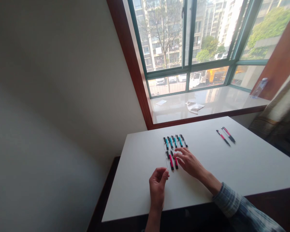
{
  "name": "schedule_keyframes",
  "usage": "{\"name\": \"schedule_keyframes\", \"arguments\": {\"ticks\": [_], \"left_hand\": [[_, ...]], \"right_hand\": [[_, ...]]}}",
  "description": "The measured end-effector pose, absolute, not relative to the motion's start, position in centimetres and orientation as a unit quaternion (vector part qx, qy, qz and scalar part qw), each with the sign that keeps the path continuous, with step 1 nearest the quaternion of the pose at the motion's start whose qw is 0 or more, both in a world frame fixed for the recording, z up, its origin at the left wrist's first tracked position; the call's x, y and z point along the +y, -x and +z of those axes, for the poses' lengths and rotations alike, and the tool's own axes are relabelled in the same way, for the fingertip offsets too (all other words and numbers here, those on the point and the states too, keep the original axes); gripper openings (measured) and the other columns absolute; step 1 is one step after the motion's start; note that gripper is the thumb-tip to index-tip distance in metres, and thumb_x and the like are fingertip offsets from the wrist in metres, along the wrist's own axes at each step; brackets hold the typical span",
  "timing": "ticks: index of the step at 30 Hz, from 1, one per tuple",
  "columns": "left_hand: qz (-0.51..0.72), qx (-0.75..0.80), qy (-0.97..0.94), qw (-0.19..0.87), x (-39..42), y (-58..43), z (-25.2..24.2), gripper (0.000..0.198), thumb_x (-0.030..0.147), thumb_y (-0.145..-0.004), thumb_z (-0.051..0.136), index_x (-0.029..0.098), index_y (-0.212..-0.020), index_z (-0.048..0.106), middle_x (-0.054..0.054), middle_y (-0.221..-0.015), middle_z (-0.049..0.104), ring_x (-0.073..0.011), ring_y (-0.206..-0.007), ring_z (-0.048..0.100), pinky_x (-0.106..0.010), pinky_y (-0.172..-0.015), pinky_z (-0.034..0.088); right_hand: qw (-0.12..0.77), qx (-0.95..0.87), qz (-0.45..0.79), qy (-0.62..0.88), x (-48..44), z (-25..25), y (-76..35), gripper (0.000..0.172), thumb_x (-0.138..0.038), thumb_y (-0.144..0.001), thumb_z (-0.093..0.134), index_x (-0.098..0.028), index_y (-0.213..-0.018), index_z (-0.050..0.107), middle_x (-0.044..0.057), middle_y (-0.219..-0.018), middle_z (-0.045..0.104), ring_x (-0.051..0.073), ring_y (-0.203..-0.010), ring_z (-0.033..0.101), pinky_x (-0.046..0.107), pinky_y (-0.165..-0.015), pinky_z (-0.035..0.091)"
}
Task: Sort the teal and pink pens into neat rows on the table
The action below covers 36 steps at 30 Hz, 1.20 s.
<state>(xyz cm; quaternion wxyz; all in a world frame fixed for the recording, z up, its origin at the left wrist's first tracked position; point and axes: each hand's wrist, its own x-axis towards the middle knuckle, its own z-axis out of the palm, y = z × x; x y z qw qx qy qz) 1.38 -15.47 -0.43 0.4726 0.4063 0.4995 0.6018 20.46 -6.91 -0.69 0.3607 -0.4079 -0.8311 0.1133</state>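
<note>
My left hand [157, 187] is closed in a pinch near the table's front left; a small pale bit shows at its fingertips, too small to name. A thin clear strip [167, 161] lies just beyond those fingertips. My right hand [189, 162] reaches over the second red and black pen [176, 162], its fingers apart and bent; whether they touch it I cannot tell. Beside that pen lies another red and black pen [171, 162]. Behind them runs a row of several teal and black pens [171, 142], with a black and clear pen [184, 140] at its right end.
Two red and black pens [223, 138] [228, 134] lie apart at the right on the white table [207, 199]. Past the table's back edge is a window sill [174, 112] with a crumpled white cloth [194, 107] and a clear bottle [260, 87]. A curtain [277, 100] hangs at right.
</note>
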Motion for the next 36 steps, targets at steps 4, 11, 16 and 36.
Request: {"name": "schedule_keyframes", "arguments": {"ticks": [4, 11, 16, 36], "left_hand": [[0.595, 0.506, -0.415, 0.467, -15.4, -1.3, -0.5, 0.030, 0.042, -0.080, 0.080, 0.015, -0.092, 0.076, -0.004, -0.075, 0.067, -0.0156, -0.071, 0.059, -0.027, -0.071, 0.052], [0.575, 0.520, -0.437, 0.457, -15.4, -1.7, -0.1, 0.033, 0.047, -0.079, 0.080, 0.015, -0.087, 0.080, -0.006, -0.073, 0.069, -0.0169, -0.068, 0.059, -0.028, -0.070, 0.051], [0.569, 0.522, -0.446, 0.453, -15.4, -1.8, 0.0, 0.034, 0.048, -0.078, 0.080, 0.015, -0.086, 0.081, -0.005, -0.070, 0.069, -0.0170, -0.067, 0.058, -0.027, -0.068, 0.051], [0.603, 0.512, -0.406, 0.458, -15.3, -1.5, -0.8, 0.046, 0.051, -0.087, 0.071, 0.017, -0.118, 0.072, -0.007, -0.093, 0.071, -0.0159, -0.075, 0.063, -0.028, -0.074, 0.053]], "right_hand": [[0.413, -0.797, 0.214, 0.384, -7.9, 0.6, -20.3, 0.016, -0.022, -0.098, 0.057, -0.024, -0.102, 0.073, 0.008, -0.107, 0.072, 0.024, -0.101, 0.066, 0.042, -0.087, 0.059], [0.416, -0.725, 0.409, 0.365, -10.2, 2.4, -19.5, 0.023, -0.042, -0.092, 0.069, -0.021, -0.094, 0.077, 0.003, -0.085, 0.077, 0.018, -0.075, 0.068, 0.030, -0.073, 0.055], [0.414, -0.719, 0.430, 0.357, -10.3, 2.7, -19.0, 0.023, -0.042, -0.090, 0.072, -0.020, -0.087, 0.079, 0.003, -0.079, 0.077, 0.016, -0.071, 0.066, 0.027, -0.069, 0.052], [0.400, -0.805, 0.188, 0.396, -4.1, -1.0, -19.6, 0.012, -0.026, -0.096, 0.066, -0.023, -0.091, 0.077, 0.005, -0.089, 0.075, 0.021, -0.085, 0.065, 0.034, -0.077, 0.053]]}}
